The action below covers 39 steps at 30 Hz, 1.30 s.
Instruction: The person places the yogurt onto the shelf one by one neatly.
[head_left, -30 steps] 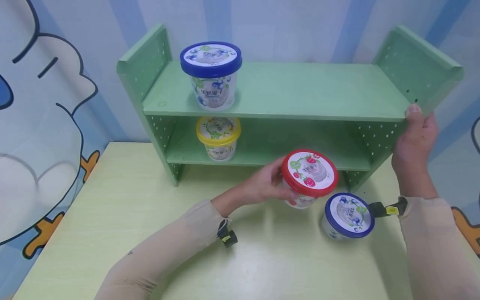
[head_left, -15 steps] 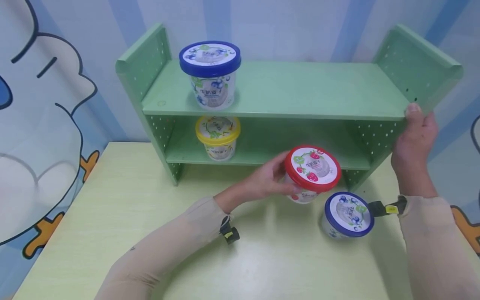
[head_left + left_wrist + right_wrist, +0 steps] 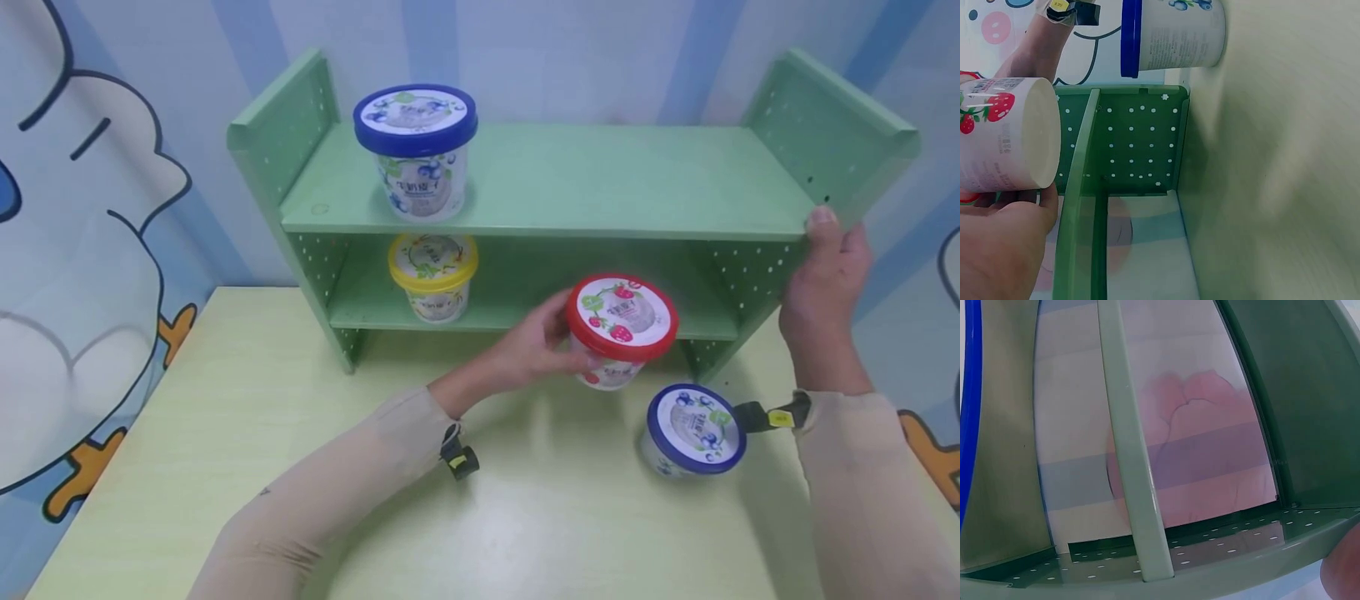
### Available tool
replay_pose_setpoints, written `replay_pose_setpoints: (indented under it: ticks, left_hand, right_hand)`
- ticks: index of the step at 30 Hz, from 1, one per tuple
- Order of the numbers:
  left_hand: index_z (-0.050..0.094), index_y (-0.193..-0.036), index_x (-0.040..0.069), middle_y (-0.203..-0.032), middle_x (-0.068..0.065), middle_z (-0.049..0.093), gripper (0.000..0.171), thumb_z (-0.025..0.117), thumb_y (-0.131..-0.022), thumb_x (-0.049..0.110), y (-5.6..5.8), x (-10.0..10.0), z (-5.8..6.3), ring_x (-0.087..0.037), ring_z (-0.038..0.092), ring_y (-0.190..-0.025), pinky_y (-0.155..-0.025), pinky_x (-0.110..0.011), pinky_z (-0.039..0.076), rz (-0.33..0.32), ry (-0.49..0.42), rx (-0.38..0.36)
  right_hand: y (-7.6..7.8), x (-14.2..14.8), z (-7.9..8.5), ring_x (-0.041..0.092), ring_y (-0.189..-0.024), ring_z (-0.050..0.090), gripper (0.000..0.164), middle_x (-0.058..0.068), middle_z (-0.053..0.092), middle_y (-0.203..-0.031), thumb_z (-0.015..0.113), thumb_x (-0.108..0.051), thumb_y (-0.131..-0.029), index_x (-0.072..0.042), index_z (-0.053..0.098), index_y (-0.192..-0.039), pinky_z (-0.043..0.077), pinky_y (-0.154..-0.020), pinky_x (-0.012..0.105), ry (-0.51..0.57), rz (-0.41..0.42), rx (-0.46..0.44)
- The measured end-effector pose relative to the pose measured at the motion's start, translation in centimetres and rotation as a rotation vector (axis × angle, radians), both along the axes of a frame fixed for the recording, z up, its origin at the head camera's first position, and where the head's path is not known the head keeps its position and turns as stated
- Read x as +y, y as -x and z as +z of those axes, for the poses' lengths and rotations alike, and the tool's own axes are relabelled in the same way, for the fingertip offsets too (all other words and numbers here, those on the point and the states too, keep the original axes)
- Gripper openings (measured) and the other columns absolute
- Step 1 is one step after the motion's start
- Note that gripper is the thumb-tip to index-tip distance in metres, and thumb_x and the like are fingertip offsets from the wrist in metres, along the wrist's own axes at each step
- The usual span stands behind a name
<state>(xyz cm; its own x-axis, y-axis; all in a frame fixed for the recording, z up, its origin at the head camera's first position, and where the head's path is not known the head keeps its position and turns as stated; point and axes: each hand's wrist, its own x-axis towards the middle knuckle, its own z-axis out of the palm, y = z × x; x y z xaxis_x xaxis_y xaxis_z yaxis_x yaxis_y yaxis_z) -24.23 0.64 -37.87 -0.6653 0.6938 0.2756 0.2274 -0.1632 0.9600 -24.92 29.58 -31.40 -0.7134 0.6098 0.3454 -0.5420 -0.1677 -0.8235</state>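
My left hand (image 3: pixel 525 346) grips a white ice cream tub (image 3: pixel 626 321) with a red lid and strawberry print, fingers behind it and thumb on its near side. The tub is raised above the table, in front of the lower board at the shelf's right half. In the left wrist view its pale bottom (image 3: pixel 1041 134) shows, tilted toward that camera. My right hand (image 3: pixel 828 292) holds the right side panel of the green shelf (image 3: pixel 637 175), thumb on the panel's front edge by the upper board. In the right wrist view only a bit of hand (image 3: pixel 1344 565) shows at the corner.
A blue-lidded tub (image 3: pixel 697 429) stands on the pale table (image 3: pixel 495 533), in front of the shelf's right leg. Another blue-lidded tub (image 3: pixel 420 154) is on the upper board at left; a yellow-lidded tub (image 3: pixel 435 275) sits below it. A cartoon-print wall is behind.
My left hand has lifted the red-lidded tub and carried it closer to the lower board. The right hand keeps its hold on the side panel.
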Motion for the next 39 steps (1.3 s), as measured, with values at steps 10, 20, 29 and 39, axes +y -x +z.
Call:
replay_pose_setpoints:
  ticks: [10,20,29,39]
  left_hand:
    - [0.029,-0.148,-0.002,-0.141,-0.018,0.045,0.078,0.07,-0.082,-0.006,0.7,0.1,0.1,-0.02,0.045,-0.129,-0.105,-0.031,0.041,0.027,-0.003,0.019]
    - [0.028,-0.149,-0.001,-0.144,-0.016,0.043,0.08,0.072,-0.083,-0.004,1.5,0.2,1.0,-0.02,0.043,-0.132,-0.104,-0.027,0.041,0.053,0.046,-0.015]
    - [0.031,-0.148,-0.002,-0.143,-0.015,0.046,0.077,0.074,-0.084,0.001,2.1,0.5,1.6,-0.02,0.043,-0.131,-0.104,-0.024,0.04,0.066,0.118,-0.014]
    - [0.037,-0.145,-0.002,-0.138,-0.013,0.051,0.07,0.073,-0.086,0.004,2.6,0.8,1.9,-0.019,0.049,-0.125,-0.099,-0.024,0.045,0.078,0.148,0.007]
  right_hand:
    - [0.1,0.0,-0.5,0.015,-0.076,0.058,0.01,0.01,0.064,-0.084,0.059,-0.011,-0.093,-0.005,0.067,-0.092,0.045,-0.073,0.026,-0.031,-0.005,0.076]
    - [0.1,0.0,-0.5,0.016,-0.077,0.059,0.011,0.011,0.065,-0.085,0.059,-0.011,-0.091,-0.006,0.068,-0.093,0.046,-0.073,0.027,-0.048,-0.002,0.099]
    - [0.2,-0.1,-0.6,0.015,-0.076,0.058,0.01,0.009,0.065,-0.082,0.06,-0.012,-0.091,-0.007,0.067,-0.089,0.045,-0.073,0.026,-0.039,-0.011,0.105]
    - [0.2,0.1,-0.6,0.016,-0.076,0.058,0.01,0.01,0.065,-0.082,0.058,-0.011,-0.092,-0.006,0.067,-0.09,0.045,-0.073,0.026,-0.041,-0.002,0.101]
